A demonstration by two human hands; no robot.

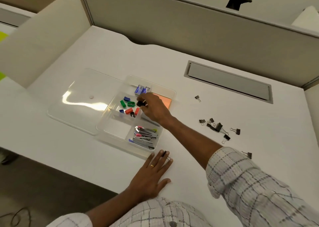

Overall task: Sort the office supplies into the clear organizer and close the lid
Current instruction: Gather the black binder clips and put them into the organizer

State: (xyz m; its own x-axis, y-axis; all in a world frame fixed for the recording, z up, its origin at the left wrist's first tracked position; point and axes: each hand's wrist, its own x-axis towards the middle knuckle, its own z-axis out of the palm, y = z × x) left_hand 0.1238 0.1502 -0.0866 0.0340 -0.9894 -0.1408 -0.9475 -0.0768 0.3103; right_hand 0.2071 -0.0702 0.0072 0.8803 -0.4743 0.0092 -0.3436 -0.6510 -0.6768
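Note:
The clear organizer (101,128) sits mid-desk, its lid (77,102) lying open flat to the left. My right hand (155,107) hovers over the middle compartment, fingers shut on a small black sharpener (141,103). Coloured sharpeners (128,105) fill that compartment. Staplers (144,137) lie in the near right compartment, blue staple boxes (141,90) and an orange sticky pad (164,100) at the far end. My left hand (151,173) rests flat on the desk by the organizer's near corner, a binder clip (164,153) under its fingertips. Loose black binder clips (218,127) lie to the right.
A single binder clip (198,98) lies apart, and another (247,154) sits by my right sleeve. A grey cable hatch (227,81) is set into the desk at the far right. A partition wall (189,28) runs behind the desk.

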